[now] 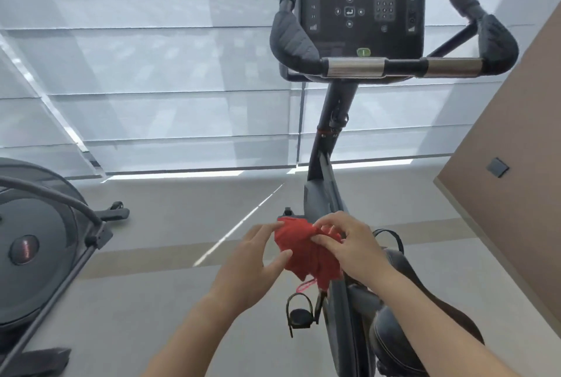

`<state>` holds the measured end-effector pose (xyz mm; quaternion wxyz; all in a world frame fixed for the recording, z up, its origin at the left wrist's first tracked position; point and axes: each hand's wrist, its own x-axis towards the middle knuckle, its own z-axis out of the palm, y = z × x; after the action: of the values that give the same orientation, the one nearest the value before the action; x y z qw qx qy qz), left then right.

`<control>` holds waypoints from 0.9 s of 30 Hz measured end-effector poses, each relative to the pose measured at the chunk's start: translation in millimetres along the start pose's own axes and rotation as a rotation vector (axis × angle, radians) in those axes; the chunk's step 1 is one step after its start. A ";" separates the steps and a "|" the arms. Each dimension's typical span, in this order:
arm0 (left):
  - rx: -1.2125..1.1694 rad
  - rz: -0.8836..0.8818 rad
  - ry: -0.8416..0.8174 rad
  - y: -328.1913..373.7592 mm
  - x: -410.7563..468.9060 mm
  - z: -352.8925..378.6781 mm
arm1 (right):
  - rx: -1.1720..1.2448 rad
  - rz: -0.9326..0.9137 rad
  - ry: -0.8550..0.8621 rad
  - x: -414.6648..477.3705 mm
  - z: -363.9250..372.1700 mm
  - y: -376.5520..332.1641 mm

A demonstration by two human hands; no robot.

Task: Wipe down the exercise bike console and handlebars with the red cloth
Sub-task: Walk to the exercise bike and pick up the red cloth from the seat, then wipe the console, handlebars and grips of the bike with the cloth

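A crumpled red cloth (303,250) hangs between both hands, low in the head view above the bike frame. My left hand (252,258) grips its left side with thumb and fingers. My right hand (349,243) pinches its top right fold. The exercise bike's black console (361,3) with screen and buttons stands high at the top, well above the hands. Its handlebars (355,66) run below the console as a black and metal crossbar, with padded black grips at the left (291,42) and right (498,42).
The bike's post (331,121) slopes down to the frame and a strapped pedal (299,313). The dark saddle (400,331) lies under my right forearm. Another machine with a round black housing (33,252) stands at the left. Window blinds are behind; a brown wall (516,139) is on the right.
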<state>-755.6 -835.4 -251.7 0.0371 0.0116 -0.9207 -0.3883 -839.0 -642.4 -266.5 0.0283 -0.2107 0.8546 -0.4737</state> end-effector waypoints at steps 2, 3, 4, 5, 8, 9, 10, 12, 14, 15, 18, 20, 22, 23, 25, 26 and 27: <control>0.003 0.047 0.039 -10.7 9.2 -29.4 | 0.019 -0.042 0.019 18.2 18.6 -24.2; 0.013 0.060 0.051 -15.7 13.9 -43.0 | 0.033 -0.064 0.029 26.5 27.2 -36.1; 0.024 0.070 0.058 -20.4 18.8 -55.7 | 0.049 -0.085 0.040 34.0 34.9 -47.5; 0.033 0.080 0.062 -24.8 23.7 -67.4 | 0.065 -0.106 0.050 41.1 42.1 -58.5; 0.015 0.102 0.057 -34.7 36.7 -95.0 | 0.124 -0.149 0.068 58.3 57.8 -85.5; 0.013 0.107 0.052 -37.2 40.8 -102.3 | 0.143 -0.160 0.071 63.5 61.5 -92.2; 0.017 0.110 0.048 -39.3 44.5 -108.4 | 0.152 -0.170 0.071 68.5 64.4 -97.4; 0.030 0.112 0.056 -42.8 52.1 -119.1 | 0.146 -0.184 0.054 79.4 68.1 -103.8; 0.047 0.104 0.084 -46.7 61.2 -128.7 | 0.127 -0.173 0.038 91.9 68.4 -105.3; 0.054 0.100 0.100 -49.4 67.3 -133.5 | 0.115 -0.161 0.041 99.6 67.3 -104.9; 0.065 0.100 0.139 -57.3 91.7 -148.9 | 0.060 -0.159 0.073 126.7 62.1 -104.5; 0.050 0.105 0.161 -60.8 113.6 -160.2 | 0.037 -0.192 0.079 149.1 59.7 -106.5; 0.004 0.116 0.194 -62.7 139.5 -172.0 | 0.015 -0.226 0.081 174.6 59.0 -109.5; -0.022 0.128 0.216 -62.9 153.5 -178.5 | 0.005 -0.246 0.089 187.8 58.6 -111.0; -0.070 0.157 0.248 -61.3 184.1 -193.4 | -0.015 -0.288 0.107 215.8 55.9 -116.3; -0.093 0.177 0.258 -58.2 199.9 -202.3 | -0.028 -0.312 0.116 229.2 52.7 -120.9; -0.109 0.203 0.267 -53.5 216.4 -211.7 | -0.046 -0.341 0.130 242.5 48.0 -126.3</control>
<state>-955.3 -1034.8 -129.9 0.1987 -0.0319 -0.8816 -0.4270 -1005.6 -833.0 -152.5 -0.1125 -0.3221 0.8171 -0.4647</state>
